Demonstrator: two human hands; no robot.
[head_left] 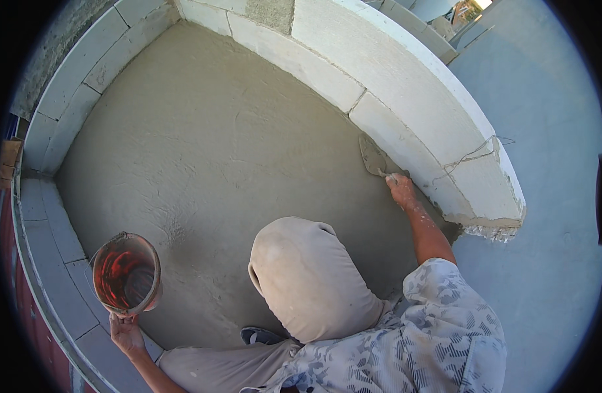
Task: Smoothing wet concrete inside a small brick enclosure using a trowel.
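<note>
On the left, my left hand (126, 333) grips the near side of a mortar-stained bucket (122, 265) with a reddish inside. The bucket is tipped so its mouth faces up toward me, and its inside looks coated with grey residue. At the right, my right hand (402, 190) is closed round the handle of a trowel (373, 156). The trowel's mortar-smeared blade lies on the wet grey mortar floor (202, 124), close to the foot of the block wall (406, 128). My arm on that side is stretched out, with splashes on the skin.
Pale block walls curve around the floor at the far side and the left (65, 124). A bent wire (474, 154) sticks out over the right wall near its broken end. My bent knee (307, 275) and dark shoe (261, 336) are at the lower middle.
</note>
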